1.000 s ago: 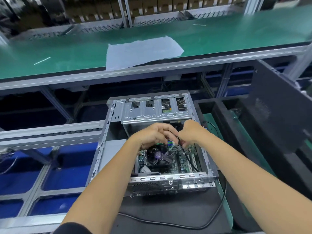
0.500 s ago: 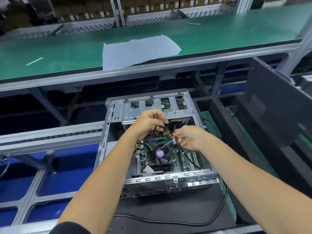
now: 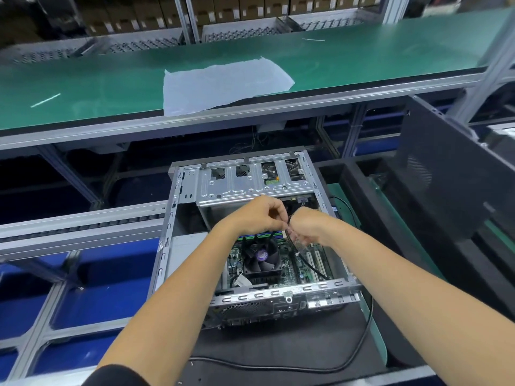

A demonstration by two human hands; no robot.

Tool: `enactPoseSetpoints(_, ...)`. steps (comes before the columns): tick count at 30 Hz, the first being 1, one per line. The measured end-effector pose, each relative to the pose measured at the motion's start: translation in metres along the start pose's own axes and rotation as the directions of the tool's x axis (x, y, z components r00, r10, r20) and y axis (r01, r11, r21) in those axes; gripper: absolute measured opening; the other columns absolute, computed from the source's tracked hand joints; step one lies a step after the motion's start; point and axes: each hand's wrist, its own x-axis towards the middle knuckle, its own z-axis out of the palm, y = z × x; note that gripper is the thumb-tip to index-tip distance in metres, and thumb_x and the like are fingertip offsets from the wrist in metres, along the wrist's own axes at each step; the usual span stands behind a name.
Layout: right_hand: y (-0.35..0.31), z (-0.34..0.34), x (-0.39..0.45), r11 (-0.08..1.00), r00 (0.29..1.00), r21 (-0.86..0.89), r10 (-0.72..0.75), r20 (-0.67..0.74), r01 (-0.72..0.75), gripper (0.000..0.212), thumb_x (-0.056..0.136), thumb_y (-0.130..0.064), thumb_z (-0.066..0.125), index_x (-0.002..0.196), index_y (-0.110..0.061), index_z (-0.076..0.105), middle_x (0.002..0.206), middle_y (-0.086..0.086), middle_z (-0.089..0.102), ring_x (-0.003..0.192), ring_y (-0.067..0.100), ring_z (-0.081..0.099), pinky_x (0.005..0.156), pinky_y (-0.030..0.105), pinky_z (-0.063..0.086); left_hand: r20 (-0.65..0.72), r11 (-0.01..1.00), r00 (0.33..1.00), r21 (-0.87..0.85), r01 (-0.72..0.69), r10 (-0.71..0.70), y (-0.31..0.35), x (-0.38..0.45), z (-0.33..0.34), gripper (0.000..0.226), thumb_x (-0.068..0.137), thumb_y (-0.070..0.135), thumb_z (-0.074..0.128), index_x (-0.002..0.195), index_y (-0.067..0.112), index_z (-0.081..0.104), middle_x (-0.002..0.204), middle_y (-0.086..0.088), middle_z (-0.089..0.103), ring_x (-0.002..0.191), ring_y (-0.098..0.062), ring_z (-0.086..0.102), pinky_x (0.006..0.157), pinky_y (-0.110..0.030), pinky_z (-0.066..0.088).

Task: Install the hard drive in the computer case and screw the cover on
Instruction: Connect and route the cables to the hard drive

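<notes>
An open computer case [image 3: 167, 246] lies on a black mat in front of me, its motherboard and black CPU fan [image 3: 260, 259] exposed. A metal drive cage [image 3: 250, 185] spans the far end, with a hard drive's green board [image 3: 271, 180] showing through a cutout. Both hands meet just below the cage, above the fan. My left hand [image 3: 256, 215] has curled fingers pinching thin dark cables [image 3: 289, 238]. My right hand [image 3: 308, 225] grips the same cable bundle close beside it. A black side cover [image 3: 446, 190] stands tilted at the right.
A green conveyor belt [image 3: 83, 87] with a white plastic sheet [image 3: 223, 84] runs behind the case. A black power cable [image 3: 362, 344] loops over the mat at the near right. Blue bins sit below aluminium rails on the left. Cardboard boxes fill the back shelves.
Both hands parted half a second ago, the right drawing a cable rightward, and have come back together under the drive cage, both on the cables.
</notes>
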Motion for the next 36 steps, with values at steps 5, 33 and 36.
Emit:
enactPoseSetpoints(5,-0.010,-0.003,-0.009,0.908,0.984,-0.409,-0.144,-0.102,0.091,0.021,0.097,-0.015,0.055,0.113,-0.002,0.060,0.099,0.013,0.061,0.080,0.026,0.056,0.064,0.030,0.044,-0.066,0.994,0.992,0.034,-0.102,0.104,0.000,0.001,0.007,0.010,0.080,0.007,0.073,0.086,0.009,0.066,0.080,0.009,0.064,0.066,0.001,0.055,0.064,-0.012,0.044)
enactPoseSetpoints(33,-0.011,-0.050,-0.017,0.860,0.976,-0.484,-0.213,-0.055,0.160,0.004,0.083,-0.009,0.063,0.082,-0.009,0.060,0.070,0.005,0.054,0.072,0.023,0.049,0.059,0.029,0.039,-0.126,0.957,0.974,0.249,-0.151,0.186,0.002,-0.005,0.015,0.009,0.084,0.026,0.066,0.079,0.028,0.059,0.097,0.010,0.058,0.081,-0.005,0.055,0.072,-0.026,0.046)
enactPoseSetpoints(36,-0.010,-0.056,-0.021,0.837,0.968,-0.507,-0.248,-0.020,0.204,0.015,0.086,-0.012,0.062,0.097,-0.003,0.067,0.090,0.013,0.065,0.082,0.028,0.058,0.073,0.036,0.047,-0.109,0.957,0.988,0.279,-0.077,0.111,-0.007,-0.018,-0.002,0.008,0.086,0.026,0.061,0.088,0.033,0.060,0.099,0.018,0.054,0.091,-0.002,0.054,0.080,-0.028,0.046)
